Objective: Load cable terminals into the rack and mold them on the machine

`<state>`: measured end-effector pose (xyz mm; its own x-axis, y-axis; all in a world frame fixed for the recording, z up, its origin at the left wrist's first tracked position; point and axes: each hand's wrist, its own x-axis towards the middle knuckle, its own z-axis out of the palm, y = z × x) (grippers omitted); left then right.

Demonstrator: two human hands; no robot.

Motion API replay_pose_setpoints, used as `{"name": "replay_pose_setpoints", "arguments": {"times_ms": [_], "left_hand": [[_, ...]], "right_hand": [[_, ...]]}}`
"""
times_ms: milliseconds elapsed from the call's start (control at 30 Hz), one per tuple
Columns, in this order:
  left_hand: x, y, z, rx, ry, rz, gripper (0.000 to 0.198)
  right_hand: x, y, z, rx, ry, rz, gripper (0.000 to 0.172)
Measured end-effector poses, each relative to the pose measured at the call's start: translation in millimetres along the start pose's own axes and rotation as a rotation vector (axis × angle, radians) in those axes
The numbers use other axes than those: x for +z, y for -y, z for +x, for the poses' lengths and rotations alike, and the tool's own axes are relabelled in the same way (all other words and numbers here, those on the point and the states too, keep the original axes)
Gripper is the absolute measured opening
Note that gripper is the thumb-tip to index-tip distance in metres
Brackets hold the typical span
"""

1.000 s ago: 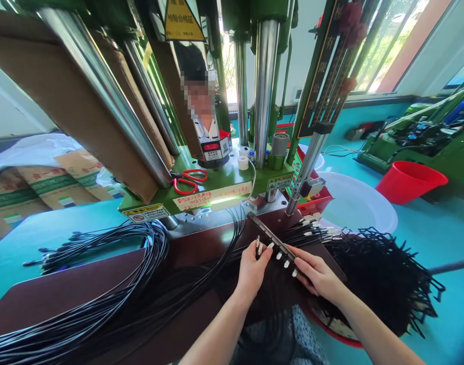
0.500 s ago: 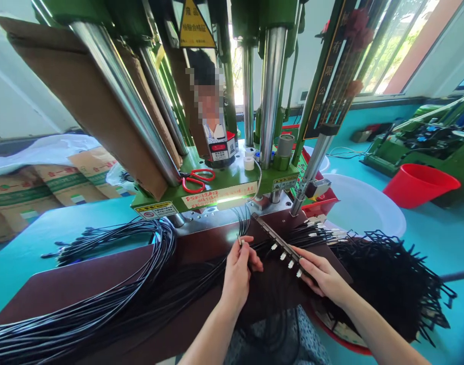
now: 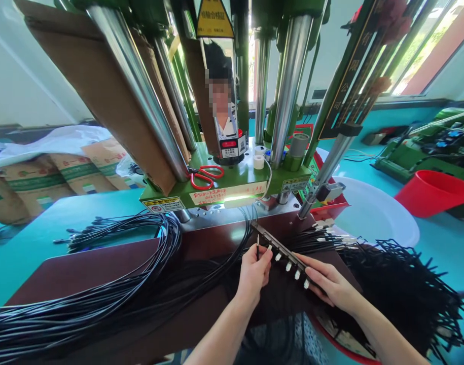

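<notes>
My right hand (image 3: pixel 332 284) grips the near right end of a long, dark metal bar (image 3: pixel 281 246). Several small white connectors (image 3: pixel 288 266) stick out along the bar's lower edge, with dark cables hanging below them. Close to the bar's far left end, my left hand (image 3: pixel 254 271) is closed in a pinch on a thin black cable (image 3: pixel 258 247), whose tip points up. A white connector beside the left fingertips may sit on the bar or in the fingers; I cannot tell which. A bundle of black cables (image 3: pixel 232 263) runs behind the left hand over the brown tabletop (image 3: pixel 91 268).
A green press (image 3: pixel 239 177) with steel columns stands ahead, red-handled scissors (image 3: pixel 207 177) on its plate. Looped black cables (image 3: pixel 167 238) lie left. White-tipped cables (image 3: pixel 326 235) and a heap of black pieces (image 3: pixel 402 294) lie right, near a red bucket (image 3: pixel 431 192).
My left hand has moved right and closer to the bar, bringing the cable end beside it. My right hand still holds the bar. The head view has shifted slightly.
</notes>
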<state>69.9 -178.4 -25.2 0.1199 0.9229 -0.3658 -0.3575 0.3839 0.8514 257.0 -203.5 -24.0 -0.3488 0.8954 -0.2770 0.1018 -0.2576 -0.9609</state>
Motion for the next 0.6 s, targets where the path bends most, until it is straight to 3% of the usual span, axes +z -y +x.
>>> {"name": "replay_pose_setpoints", "arguments": {"times_ms": [300,433,600], "left_hand": [[-4.3,-2.2,1.1,-0.058,0.041,0.014,0.037],[-3.5,3.2,3.1,-0.021,-0.021,0.047,0.038],[-4.7,1.3,0.5,0.085,-0.021,0.108,0.035]], "right_hand": [[2.2,-0.1,0.9,0.028,0.019,-0.055,0.059],[5.0,-2.7,0.6,-0.003,0.043,-0.145,0.055],[2.4,-3.5,-2.0,0.043,-0.041,-0.048,0.063]]}}
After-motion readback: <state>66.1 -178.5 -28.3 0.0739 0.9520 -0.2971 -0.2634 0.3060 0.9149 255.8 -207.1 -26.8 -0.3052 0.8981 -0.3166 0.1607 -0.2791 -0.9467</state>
